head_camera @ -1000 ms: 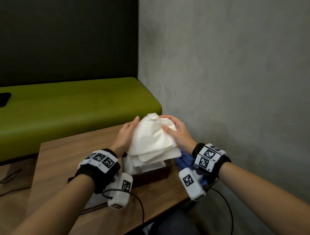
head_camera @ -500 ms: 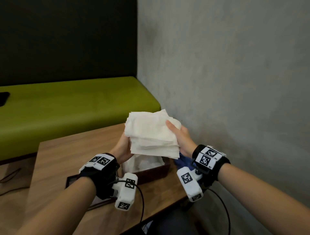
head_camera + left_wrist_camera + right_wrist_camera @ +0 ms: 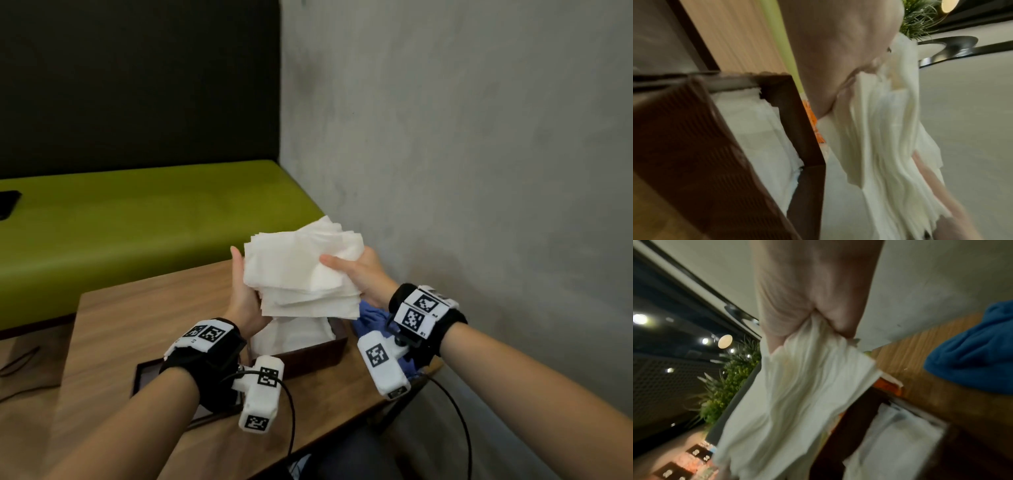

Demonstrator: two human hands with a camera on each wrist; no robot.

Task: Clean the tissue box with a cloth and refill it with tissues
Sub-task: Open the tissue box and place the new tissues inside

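Both hands hold a thick stack of white tissues in the air above the dark brown tissue box. My left hand grips the stack's left edge, with the fingers hidden behind it. My right hand pinches the right edge, thumb on top. The box stands open on the wooden table and holds more white tissues. A blue cloth lies on the table just right of the box, under my right wrist. The stack hangs from my right hand in the right wrist view.
A dark flat lid or tray lies on the table left of the box, under my left wrist. A green bench runs behind the table. A grey wall stands close on the right. Cables hang from both wrist cameras.
The tissue stack has been lifted up off the box and flattened out between both hands. My left hand moved from the top of the pile to its left edge.
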